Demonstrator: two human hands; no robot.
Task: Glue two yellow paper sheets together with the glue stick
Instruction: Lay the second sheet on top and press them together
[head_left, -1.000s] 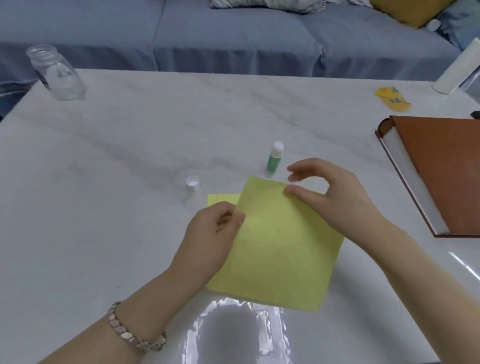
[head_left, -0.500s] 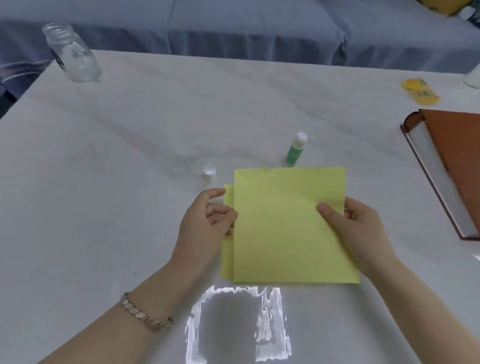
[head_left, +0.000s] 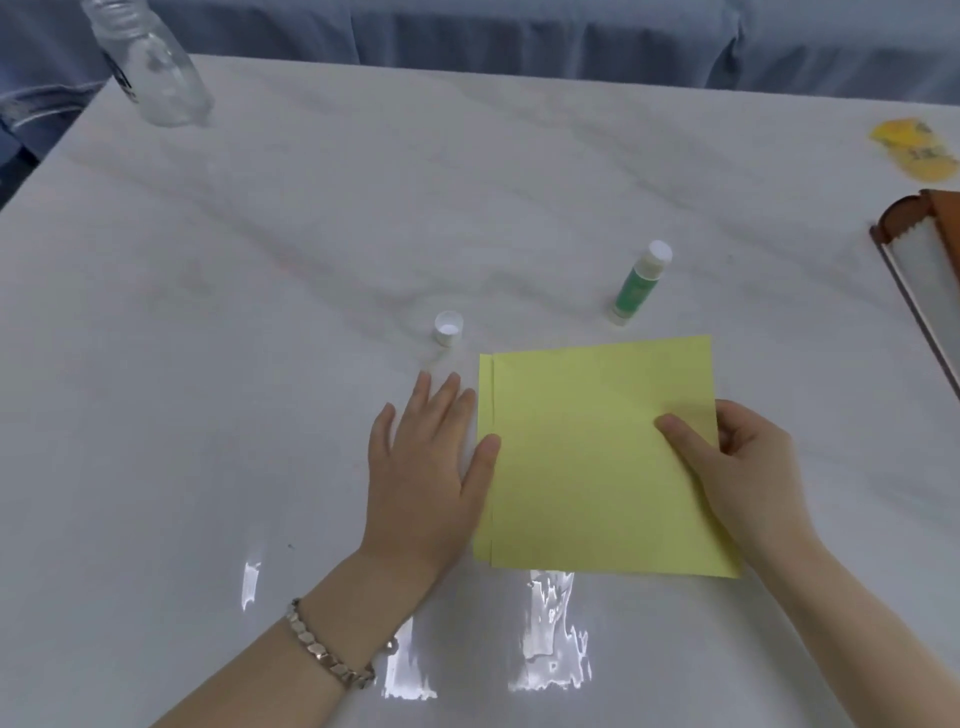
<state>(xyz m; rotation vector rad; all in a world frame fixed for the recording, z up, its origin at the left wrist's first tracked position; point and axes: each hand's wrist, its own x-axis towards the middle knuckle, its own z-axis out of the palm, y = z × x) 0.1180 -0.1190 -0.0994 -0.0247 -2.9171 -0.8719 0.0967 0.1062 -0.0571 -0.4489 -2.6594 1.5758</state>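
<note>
Two yellow paper sheets lie stacked on the white marble table (head_left: 260, 312). The top sheet (head_left: 587, 457) covers nearly all of the lower sheet (head_left: 484, 415), which shows only as a thin strip along the left edge. My left hand (head_left: 426, 462) lies flat and open on the table beside that edge, its thumb touching the paper. My right hand (head_left: 737, 467) pinches the top sheet's right edge, thumb on top. The green glue stick (head_left: 640, 285) stands uncapped behind the sheets. Its white cap (head_left: 448, 327) sits to the left.
A clear plastic bottle (head_left: 150, 73) stands at the far left corner. A brown book (head_left: 930, 270) lies at the right edge, a yellow packet (head_left: 914, 148) beyond it. A blue sofa (head_left: 519, 31) runs behind the table.
The top sheet was turned square and laid down over the lower one. My left hand let go of the paper and flattened on the table; my right hand shifted to the right edge.
</note>
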